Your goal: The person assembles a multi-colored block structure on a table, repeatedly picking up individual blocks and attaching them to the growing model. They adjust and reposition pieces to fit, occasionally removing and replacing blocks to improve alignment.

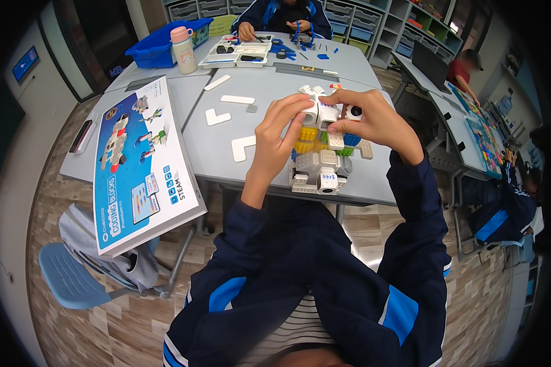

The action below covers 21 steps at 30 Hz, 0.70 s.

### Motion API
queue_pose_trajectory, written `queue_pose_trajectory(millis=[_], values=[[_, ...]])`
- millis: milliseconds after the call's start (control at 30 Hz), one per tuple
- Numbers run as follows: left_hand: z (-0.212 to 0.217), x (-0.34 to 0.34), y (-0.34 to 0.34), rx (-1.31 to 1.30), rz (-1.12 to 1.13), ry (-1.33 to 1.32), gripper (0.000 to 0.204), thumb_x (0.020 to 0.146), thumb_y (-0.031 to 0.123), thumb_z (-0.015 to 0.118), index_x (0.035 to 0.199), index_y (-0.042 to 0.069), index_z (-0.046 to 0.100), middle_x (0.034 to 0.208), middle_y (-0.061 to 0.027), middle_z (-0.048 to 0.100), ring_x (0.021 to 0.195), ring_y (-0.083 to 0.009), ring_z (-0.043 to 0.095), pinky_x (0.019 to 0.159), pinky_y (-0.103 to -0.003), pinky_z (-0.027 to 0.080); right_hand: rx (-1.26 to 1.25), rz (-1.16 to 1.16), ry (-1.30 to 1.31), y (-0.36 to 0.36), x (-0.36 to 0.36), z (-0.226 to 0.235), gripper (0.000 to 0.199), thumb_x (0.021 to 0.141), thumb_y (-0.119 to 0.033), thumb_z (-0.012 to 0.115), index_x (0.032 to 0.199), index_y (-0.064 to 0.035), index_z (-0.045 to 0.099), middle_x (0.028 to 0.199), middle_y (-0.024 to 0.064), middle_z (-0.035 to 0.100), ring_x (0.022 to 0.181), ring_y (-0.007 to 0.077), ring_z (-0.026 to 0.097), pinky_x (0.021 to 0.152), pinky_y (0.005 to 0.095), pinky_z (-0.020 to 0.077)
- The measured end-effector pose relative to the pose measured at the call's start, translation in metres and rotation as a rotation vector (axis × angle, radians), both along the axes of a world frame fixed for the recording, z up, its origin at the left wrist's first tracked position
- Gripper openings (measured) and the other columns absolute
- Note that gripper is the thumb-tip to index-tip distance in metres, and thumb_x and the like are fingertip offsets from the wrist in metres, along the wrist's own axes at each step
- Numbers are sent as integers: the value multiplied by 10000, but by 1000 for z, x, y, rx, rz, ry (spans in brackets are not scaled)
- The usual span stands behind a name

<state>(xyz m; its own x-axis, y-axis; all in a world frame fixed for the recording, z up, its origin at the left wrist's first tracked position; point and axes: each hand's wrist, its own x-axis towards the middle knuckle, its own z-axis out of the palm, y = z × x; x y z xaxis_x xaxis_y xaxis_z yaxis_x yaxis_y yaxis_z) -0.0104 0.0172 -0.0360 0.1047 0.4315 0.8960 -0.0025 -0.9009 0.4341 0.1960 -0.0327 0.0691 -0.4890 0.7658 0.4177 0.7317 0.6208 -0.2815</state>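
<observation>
A model built of toy blocks (315,160) stands near the table's front edge, with white, grey, yellow, blue and green pieces. At its upper end, both hands grip white rounded cube blocks side by side. My left hand (277,131) has its fingers closed on the left cube block (311,114). My right hand (379,119) pinches the neighbouring cube block (328,115) between thumb and fingers. Another white cube with a dark round spot (354,112) shows beside the right fingers. One more marked cube (327,182) sits at the model's near end. The fingers partly hide the joins.
Flat white pieces, some L-shaped (243,148), lie left of the model. A large kit box (147,171) overhangs the table's left edge. Behind stand a bottle (183,54), a blue bin (159,46) and a parts tray (236,59). Opposite, a person's hands (247,32) handle parts.
</observation>
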Motion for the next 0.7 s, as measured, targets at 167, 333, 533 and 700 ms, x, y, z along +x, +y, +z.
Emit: queue_pose_trajectory(millis=[167,333,533,700], values=[[0,-1,0,-8,-7,10,215,983,32,601,1158,38,727,1208,-115,706,1061,-219,668,853,-305,529,-22,38,-46,5,-1,9,520,748,-261,874,1191,-30,728,974,156,742,826,281,698,734,355,528],[0,0,3,2,-11,17,215,983,36,599,1155,37,727,1196,-120,707,1062,-214,669,856,-304,531,-41,14,-67,8,-3,10,543,717,-256,897,1177,-20,731,1019,155,749,888,320,701,788,365,539],[4,-2,-1,-6,8,41,213,979,39,601,1149,35,731,1194,-122,706,1051,-206,673,860,-302,535,35,58,-51,4,-3,8,458,740,-257,870,1075,22,729,1027,203,749,922,376,728,807,379,573],[8,-3,-2,-7,7,65,215,970,37,603,1142,35,732,1195,-118,705,1047,-201,674,858,-302,539,53,26,93,-7,8,2,512,778,-313,861,1199,-57,723,1115,97,752,791,178,690,803,301,543]])
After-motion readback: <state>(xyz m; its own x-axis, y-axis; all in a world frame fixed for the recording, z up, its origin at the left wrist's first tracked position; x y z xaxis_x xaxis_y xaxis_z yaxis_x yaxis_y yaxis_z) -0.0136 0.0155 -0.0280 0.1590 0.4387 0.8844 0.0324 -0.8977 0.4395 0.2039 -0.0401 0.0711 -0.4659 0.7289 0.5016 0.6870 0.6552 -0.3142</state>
